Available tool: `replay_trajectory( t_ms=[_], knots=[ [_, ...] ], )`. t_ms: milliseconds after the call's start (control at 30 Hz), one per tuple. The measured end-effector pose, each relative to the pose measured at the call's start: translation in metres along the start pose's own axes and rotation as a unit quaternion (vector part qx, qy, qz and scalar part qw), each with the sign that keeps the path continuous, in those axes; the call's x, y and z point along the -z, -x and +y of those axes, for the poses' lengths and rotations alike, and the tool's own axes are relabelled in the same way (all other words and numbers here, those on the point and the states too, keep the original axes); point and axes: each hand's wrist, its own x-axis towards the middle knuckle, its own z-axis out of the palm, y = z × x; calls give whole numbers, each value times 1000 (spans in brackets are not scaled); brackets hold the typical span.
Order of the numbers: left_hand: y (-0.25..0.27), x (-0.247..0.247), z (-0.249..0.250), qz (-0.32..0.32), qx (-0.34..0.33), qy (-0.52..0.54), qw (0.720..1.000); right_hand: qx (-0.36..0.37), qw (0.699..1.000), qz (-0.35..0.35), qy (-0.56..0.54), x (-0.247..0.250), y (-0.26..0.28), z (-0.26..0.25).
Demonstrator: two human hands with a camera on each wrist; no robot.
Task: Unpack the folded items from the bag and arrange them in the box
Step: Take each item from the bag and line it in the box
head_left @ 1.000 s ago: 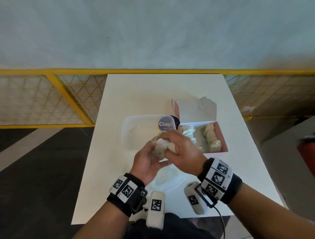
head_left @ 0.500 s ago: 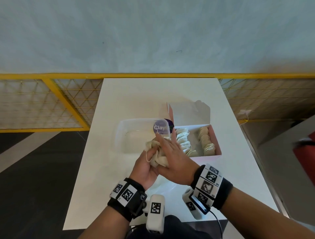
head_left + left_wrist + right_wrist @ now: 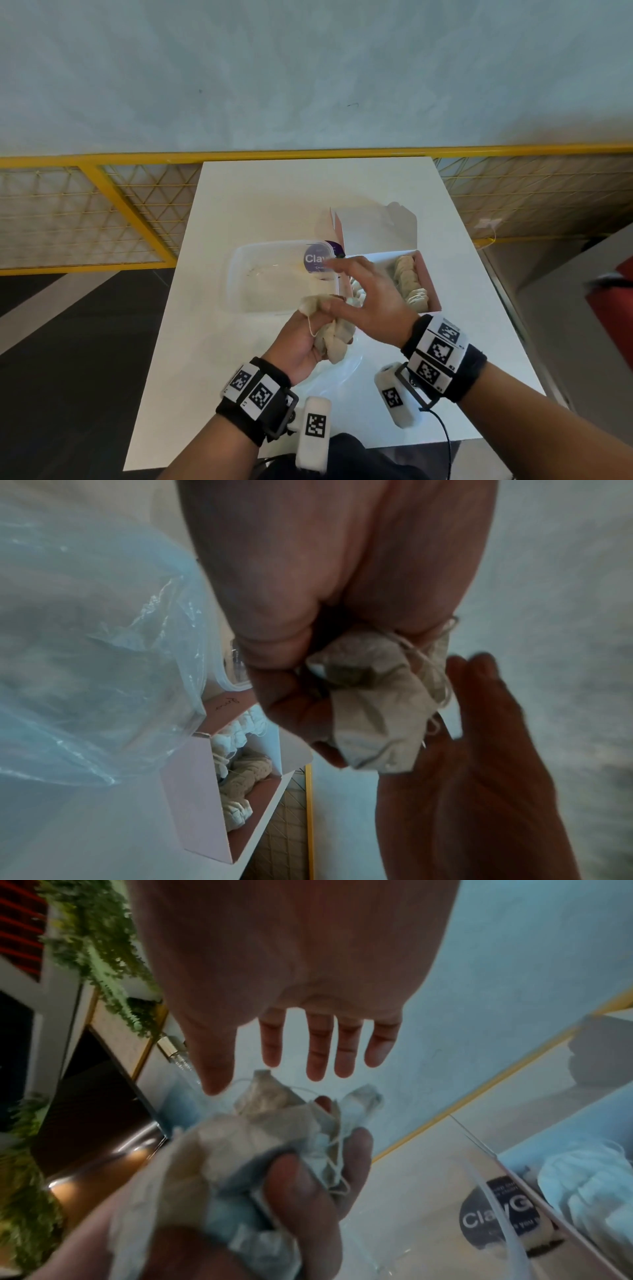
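Note:
My left hand [image 3: 301, 342] grips a crumpled beige cloth pouch [image 3: 334, 337] with a thin drawstring, above the near part of the white table [image 3: 239, 377]. The same pouch [image 3: 240, 1150] fills the right wrist view, bunched in the left hand's fingers. My right hand [image 3: 363, 291] hovers just above and right of the pouch with its fingers straight and spread, holding nothing. The clear plastic bag [image 3: 270, 277] with a purple round label [image 3: 318, 258] lies ahead of my hands. The pink box [image 3: 430, 287] stands to its right, holding rows of folded beige and white items [image 3: 409, 281].
The box's lid [image 3: 376, 229] stands open at the back. A yellow mesh railing [image 3: 102, 212] runs behind and to both sides of the table. Bare tabletop lies beyond the bag and box. A red object [image 3: 613, 298] shows at the far right.
My right hand has let go of the pouch and opened, lifting up and to the right. The left hand keeps the pouch and has drawn it nearer to me.

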Motion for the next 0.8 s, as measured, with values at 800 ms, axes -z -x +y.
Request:
replay_trajectory(
  t_ms=[800],
  knots=[
    [-3, 26, 14, 25, -31, 183, 982, -143, 975, -108, -129, 51, 0, -20]
  ],
)
